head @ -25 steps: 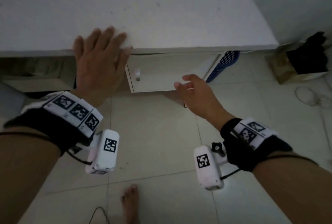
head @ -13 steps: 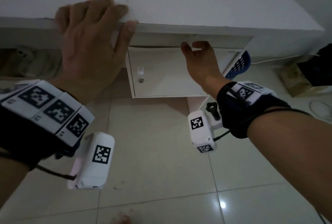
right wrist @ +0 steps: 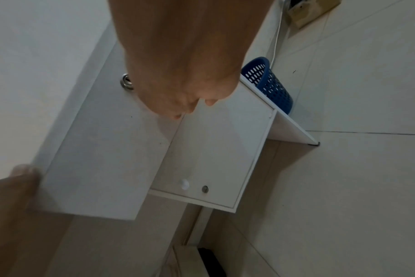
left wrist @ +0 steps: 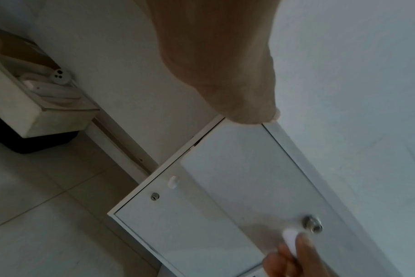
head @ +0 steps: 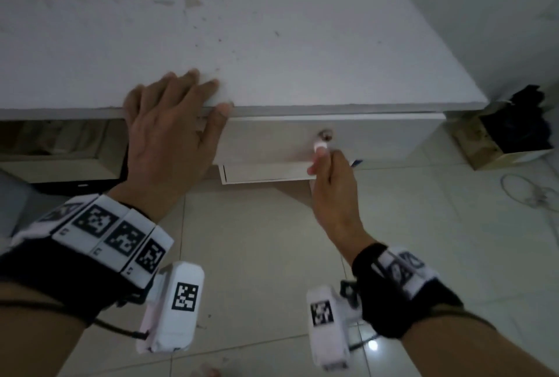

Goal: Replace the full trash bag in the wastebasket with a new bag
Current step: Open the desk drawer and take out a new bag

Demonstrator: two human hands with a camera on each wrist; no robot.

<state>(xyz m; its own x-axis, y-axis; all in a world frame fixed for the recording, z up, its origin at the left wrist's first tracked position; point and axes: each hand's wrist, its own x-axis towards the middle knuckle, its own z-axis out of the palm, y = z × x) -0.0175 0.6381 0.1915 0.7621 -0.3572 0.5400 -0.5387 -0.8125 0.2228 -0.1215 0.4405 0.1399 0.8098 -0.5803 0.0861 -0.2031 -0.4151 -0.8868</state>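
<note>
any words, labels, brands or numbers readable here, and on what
No readable words, brands or numbers in any view.
Wrist bands and wrist cameras: only black-and-white square code markers, no letters.
Drawer front and desk top: plain white, no print.
Cardboard box: no legible print.

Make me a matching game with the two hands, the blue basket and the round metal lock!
Things:
1. left hand
2. right hand
3. blue basket
4. metal lock

Places:
A. beside the cabinet, on the floor
B. flat on the desk's front edge
C. on the drawer front, just above the white knob
D. pinching the drawer's white knob

Pairs: 1-B, 2-D, 3-A, 4-C
</note>
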